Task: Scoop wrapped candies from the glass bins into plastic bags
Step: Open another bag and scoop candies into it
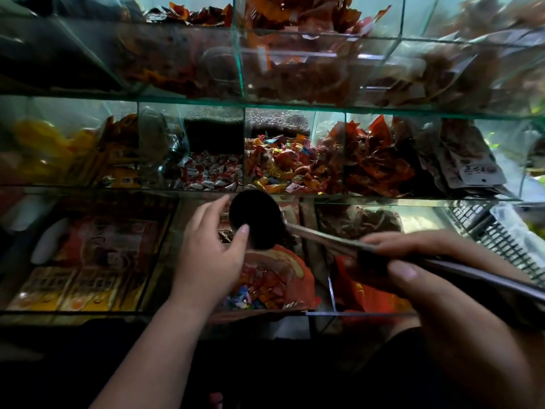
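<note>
Nearest, at 5 o'clock: right hand (436, 261) wrapped around the dark handle of a long scoop (321, 235), thumb laid flat along the top, fingers closed around the far side. Handle ran up toward 10 o'clock; its dark round bowl hung just above the bag's mouth.

At 7 o'clock of the bowl: left hand (209, 255), fingers curled down, gripping the top of the plastic bag (298, 278), thumb tip against the bowl's near side. The exact pinch on the film was hidden behind the hand. Bag clear with orange print, sitting in the lowest bin and partly filled with wrapped candies (259, 290) in red, blue and yellow.

At 9 o'clock of the bag, flat printed packets (97, 255) lay in the neighbouring bin.

Middle row, at 12 o'clock of the bowl: glass bin (295, 193) heaped with mixed candies (283, 163); at its 9 o'clock, white-and-red candies (212, 172).

Top row: red-brown packets (295, 19), blurred.
</note>
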